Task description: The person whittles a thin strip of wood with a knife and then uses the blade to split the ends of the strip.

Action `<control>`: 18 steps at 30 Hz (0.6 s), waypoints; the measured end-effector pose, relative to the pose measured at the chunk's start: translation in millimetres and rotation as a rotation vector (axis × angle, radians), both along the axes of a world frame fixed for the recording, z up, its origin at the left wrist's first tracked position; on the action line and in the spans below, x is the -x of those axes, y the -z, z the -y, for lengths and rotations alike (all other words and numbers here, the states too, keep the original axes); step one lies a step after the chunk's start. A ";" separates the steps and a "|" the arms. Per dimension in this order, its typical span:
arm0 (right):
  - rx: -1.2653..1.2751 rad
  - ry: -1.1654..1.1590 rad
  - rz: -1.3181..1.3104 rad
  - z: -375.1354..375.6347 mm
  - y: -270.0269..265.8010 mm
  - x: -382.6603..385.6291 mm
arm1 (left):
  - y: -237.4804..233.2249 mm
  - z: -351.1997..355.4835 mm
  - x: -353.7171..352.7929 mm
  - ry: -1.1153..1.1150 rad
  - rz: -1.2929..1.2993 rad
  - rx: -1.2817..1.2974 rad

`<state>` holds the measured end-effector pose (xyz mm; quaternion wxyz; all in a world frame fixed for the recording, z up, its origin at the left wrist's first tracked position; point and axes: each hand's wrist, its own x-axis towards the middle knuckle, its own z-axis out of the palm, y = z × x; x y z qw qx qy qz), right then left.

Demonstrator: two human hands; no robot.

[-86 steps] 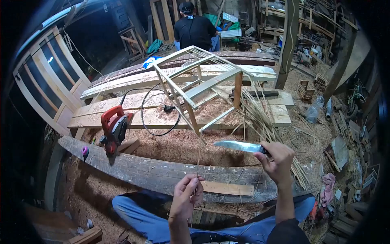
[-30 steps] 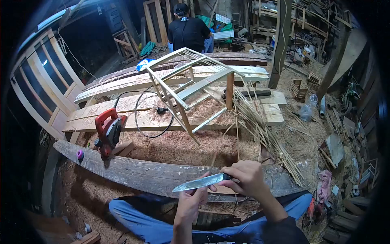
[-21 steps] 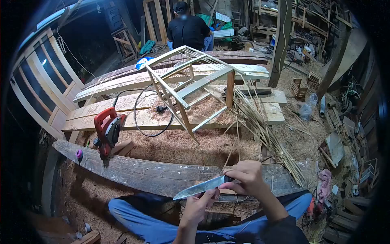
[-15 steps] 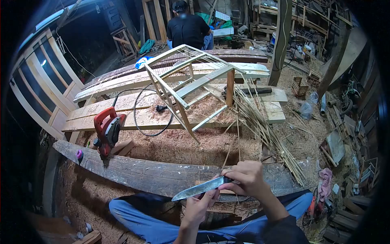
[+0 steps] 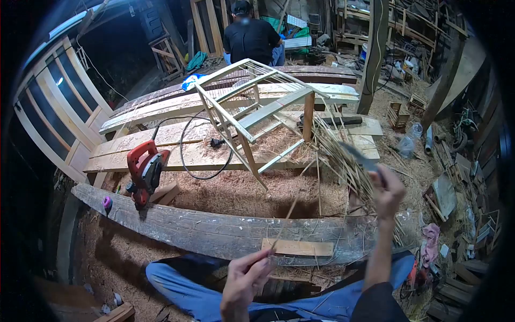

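Low in front of me, my left hand (image 5: 245,282) pinches the near end of a thin bamboo strip (image 5: 290,210), which points up and away. My right hand (image 5: 387,194) is raised to the right, wrapped round the handle of a knife (image 5: 358,156). Motion blurs the blade, which is tilted up to the left and stands apart from the strip. Behind the blade lies a loose bundle of thin strips (image 5: 343,174). Between and beyond my hands, a small flat wood piece (image 5: 298,247) rests on a weathered plank (image 5: 214,232).
A red electric planer (image 5: 144,174) and a purple roll-like item (image 5: 108,203) sit at the plank's left. A slatted wooden frame (image 5: 279,109) stands on pale boards (image 5: 123,155) among shavings. Farther back, a person in black (image 5: 249,42) sits facing away. A post (image 5: 373,59) rises at right.
My right hand has swung the knife up and right, away from the strip. My left hand has dropped slightly left, keeping the strip. The small wood piece is now uncovered.
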<state>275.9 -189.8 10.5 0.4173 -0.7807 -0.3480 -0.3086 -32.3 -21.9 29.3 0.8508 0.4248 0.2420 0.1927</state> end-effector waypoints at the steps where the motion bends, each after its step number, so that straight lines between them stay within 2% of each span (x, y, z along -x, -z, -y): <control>1: -0.030 0.114 -0.018 10.4 -10.4 -4.4 | -3.8 -4.4 5.1 -0.063 -0.004 -0.088; 2: -0.027 0.093 -0.014 4.9 -13.5 0.0 | -5.3 -2.7 8.7 -0.136 -0.014 -0.165; 4: -0.011 -0.222 0.040 -4.2 -15.6 34.8 | -6.0 -9.6 -3.3 -0.139 -0.077 -0.158; 6: 0.068 -0.370 0.045 -22.1 -21.0 61.3 | 4.8 -8.6 -18.1 -0.140 0.054 -0.140; 8: 0.143 -0.446 0.082 -36.3 -13.0 73.8 | 6.0 0.0 -22.2 -0.144 0.076 -0.120; 10: 0.169 -0.515 0.062 -41.8 -9.2 91.1 | 12.7 0.9 -24.3 -0.116 -0.024 -0.073; 11: 0.185 -0.571 0.046 -45.2 -8.6 96.6 | 14.9 2.1 -23.6 -0.074 0.082 -0.031; 14: 0.204 -0.650 0.053 -47.5 -12.6 107.5 | 18.7 12.9 -27.7 -0.073 0.042 -0.023; 15: 0.211 -0.654 0.064 -48.5 -10.5 108.3 | 17.2 15.7 -29.0 -0.055 -0.037 -0.014; 18: 0.201 -0.664 0.039 -47.6 -12.6 110.5 | 22.7 22.0 -29.9 -0.047 -0.003 -0.038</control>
